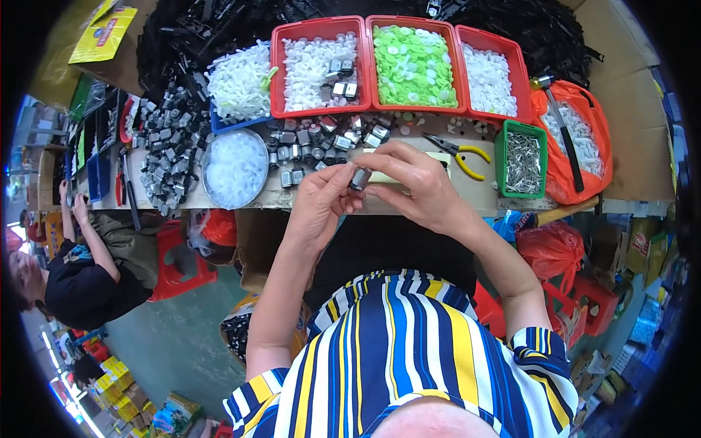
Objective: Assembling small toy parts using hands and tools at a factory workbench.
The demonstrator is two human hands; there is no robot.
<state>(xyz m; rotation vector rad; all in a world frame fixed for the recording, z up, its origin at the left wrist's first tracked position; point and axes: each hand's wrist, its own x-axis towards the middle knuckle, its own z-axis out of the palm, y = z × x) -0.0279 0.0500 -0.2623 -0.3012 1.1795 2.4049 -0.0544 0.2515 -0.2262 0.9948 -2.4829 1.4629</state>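
Both hands meet above the worktop [409,206] edge: left hand [319,196] and right hand [412,182] fingers pinch one small metal-and-black part [359,179] between them, long axis roughly upright, left fingertips nearer its lower end.

Three red trays [363,66] sit side by side at the back of the bench; the middle one holds green discs [412,64], the outer two white pieces; a round bowl of white parts [235,168] stands to the left, beside a heap of small grey metal parts [169,146]; yellow-handled pliers [460,155] lie near a green tray of metal pins [522,159]; a hammer [558,124] rests on an orange bag [584,139]; another person in black [80,274] sits at far left.
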